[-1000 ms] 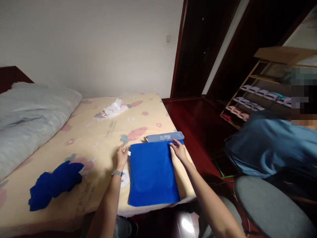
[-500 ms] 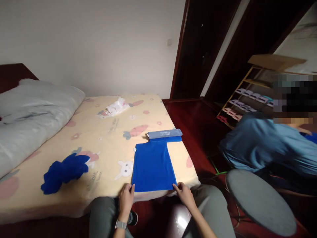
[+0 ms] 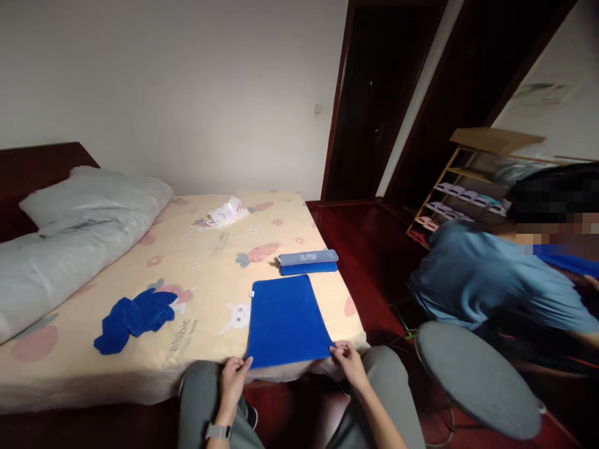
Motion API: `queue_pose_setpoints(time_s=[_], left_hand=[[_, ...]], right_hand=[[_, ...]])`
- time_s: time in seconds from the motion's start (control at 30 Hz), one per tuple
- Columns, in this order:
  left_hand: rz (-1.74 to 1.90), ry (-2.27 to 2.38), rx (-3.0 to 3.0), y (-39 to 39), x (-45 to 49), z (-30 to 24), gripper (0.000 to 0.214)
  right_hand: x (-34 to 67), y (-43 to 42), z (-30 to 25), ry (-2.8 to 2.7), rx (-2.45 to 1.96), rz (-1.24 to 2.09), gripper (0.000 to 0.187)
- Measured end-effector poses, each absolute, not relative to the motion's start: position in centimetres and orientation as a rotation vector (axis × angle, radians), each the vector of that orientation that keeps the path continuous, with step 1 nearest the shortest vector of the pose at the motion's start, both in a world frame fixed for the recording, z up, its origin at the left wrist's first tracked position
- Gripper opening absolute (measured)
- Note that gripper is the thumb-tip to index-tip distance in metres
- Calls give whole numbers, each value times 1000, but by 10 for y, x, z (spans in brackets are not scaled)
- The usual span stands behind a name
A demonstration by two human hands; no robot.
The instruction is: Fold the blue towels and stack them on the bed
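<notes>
A blue cloth (image 3: 290,321) lies spread flat at the bed's near edge, a small white tag on its left side. My left hand (image 3: 234,379) pinches its near left corner between thumb and fingers. At the near right corner, my right hand (image 3: 349,362) grips the cloth the same way. Just beyond its far edge rests a folded grey cloth (image 3: 309,257) with white lettering, on top of a folded blue cloth (image 3: 309,269). A crumpled blue cloth (image 3: 135,319) lies to the left, apart from both hands.
The bed (image 3: 206,337) has a yellow patterned sheet. A grey quilt (image 3: 93,218) is heaped on its left, a white plastic bag (image 3: 228,212) farther back. To the right are a round grey stool (image 3: 477,377), a crouching person (image 3: 486,268) and a shoe rack (image 3: 452,193).
The camera view has tilted and shifted slightly. Both hands keep hold of the near corners, and the near edge looks pulled a little straighter. The person at right has moved slightly.
</notes>
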State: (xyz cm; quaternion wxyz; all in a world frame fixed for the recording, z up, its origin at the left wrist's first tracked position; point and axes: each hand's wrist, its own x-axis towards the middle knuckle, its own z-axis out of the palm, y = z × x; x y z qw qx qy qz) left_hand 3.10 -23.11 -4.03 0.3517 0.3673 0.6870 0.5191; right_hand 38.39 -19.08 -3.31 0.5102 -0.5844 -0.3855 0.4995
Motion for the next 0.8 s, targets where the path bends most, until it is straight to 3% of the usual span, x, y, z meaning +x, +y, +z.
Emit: queue_pose_setpoints(time_s=[0.37,0.67,0.8], left_hand=[[1078,1715,1086,-235,22,-40,54],[1188,1786,1396,-226,22,-42,41],[1278,1845,1435,-219,23,-39,44]], right_hand=[[393,-189,-50,-1222,-1353,1270,48],[394,-172,-49,-1370,-1324,941,44],[389,-161,-52,-1312,-1318,1053,54]])
